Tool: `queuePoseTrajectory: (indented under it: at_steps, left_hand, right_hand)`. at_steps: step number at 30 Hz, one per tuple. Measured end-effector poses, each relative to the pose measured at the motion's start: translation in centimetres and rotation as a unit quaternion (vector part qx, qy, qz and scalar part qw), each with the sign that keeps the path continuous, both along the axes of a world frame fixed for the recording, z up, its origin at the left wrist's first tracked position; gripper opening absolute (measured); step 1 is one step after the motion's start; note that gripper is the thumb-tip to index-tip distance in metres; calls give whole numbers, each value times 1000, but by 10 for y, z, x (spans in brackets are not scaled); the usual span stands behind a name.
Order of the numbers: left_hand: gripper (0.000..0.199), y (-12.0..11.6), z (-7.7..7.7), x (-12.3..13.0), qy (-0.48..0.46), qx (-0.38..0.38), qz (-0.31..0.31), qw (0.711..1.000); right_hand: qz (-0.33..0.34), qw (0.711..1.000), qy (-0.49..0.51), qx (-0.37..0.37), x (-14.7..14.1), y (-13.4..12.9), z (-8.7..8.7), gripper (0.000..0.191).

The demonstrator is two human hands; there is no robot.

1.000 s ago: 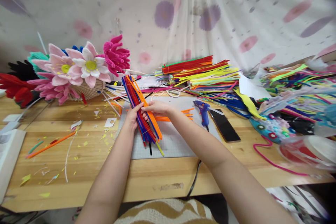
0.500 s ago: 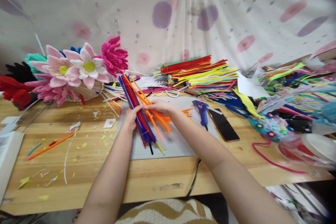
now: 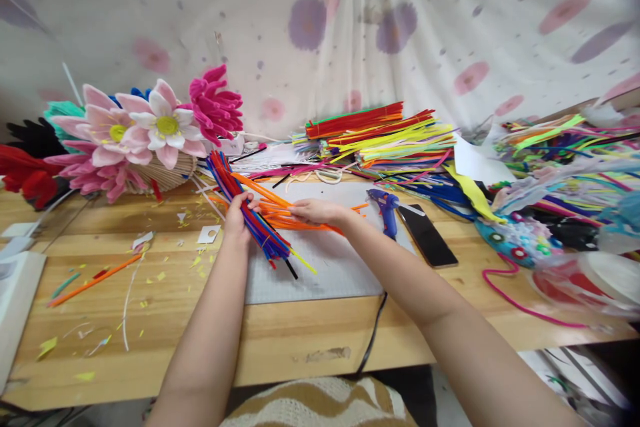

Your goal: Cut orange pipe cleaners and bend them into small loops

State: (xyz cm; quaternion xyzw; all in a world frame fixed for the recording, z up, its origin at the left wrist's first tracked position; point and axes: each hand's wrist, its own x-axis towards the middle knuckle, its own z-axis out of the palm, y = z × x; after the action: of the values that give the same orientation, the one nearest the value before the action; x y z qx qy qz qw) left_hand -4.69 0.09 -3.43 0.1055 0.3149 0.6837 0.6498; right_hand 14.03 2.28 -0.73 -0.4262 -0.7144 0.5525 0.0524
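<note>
My left hand (image 3: 239, 215) is wrapped round a bundle of blue, red and purple pipe cleaners (image 3: 267, 240), tilted with its top toward the upper left. A black and a yellow stem stick out of its lower end. To the right, my right hand (image 3: 311, 211) is closed, its fingers pinching some orange pipe cleaners (image 3: 270, 199). These run leftward toward the bundle. More orange stems lie beneath this hand, on the grey cutting mat (image 3: 320, 273); I cannot tell exactly which of them it grips.
A blue glue gun (image 3: 385, 210) and a black phone (image 3: 429, 235) lie right of the mat. Plush flowers (image 3: 165, 123) stand at the back left. Piles of colored pipe cleaners (image 3: 385, 137) fill the back. Yellow scraps and an orange stem (image 3: 95, 280) lie on the left.
My left hand has shifted left and tilted the bundle further over. The orange stems, previously slanting beside the bundle, now lie flatter, and my right hand has moved slightly right and down with them.
</note>
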Motion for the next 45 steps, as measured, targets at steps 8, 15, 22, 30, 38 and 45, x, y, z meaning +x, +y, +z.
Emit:
queuePoseTrajectory:
  at_steps: [8,15,22,30,38,45]
  left_hand:
    - [6,-7,13,-13,-57,53,-30,996]
    - [3,-13,17,-10,-74,54,-81,992]
    - [11,-24,26,-3,-51,71,-115,990]
    - [23,-35,28,-11,-51,130,-50,989]
    - [32,-30,13,17,-52,145,-21,988]
    - [38,-26,17,19,-60,133,-43,988]
  right_hand:
    - [93,984,-121,91,59,-2,0,29]
    - [62,990,-94,81,80,-10,-2,33]
    - [82,923,-259,274,42,9,-4,30]
    - [78,899,-283,325,40,12,-17,40]
    - [-32,909,-89,406,21,4,-3,35]
    - [-86,972,221,7,-33,-33,-4,34]
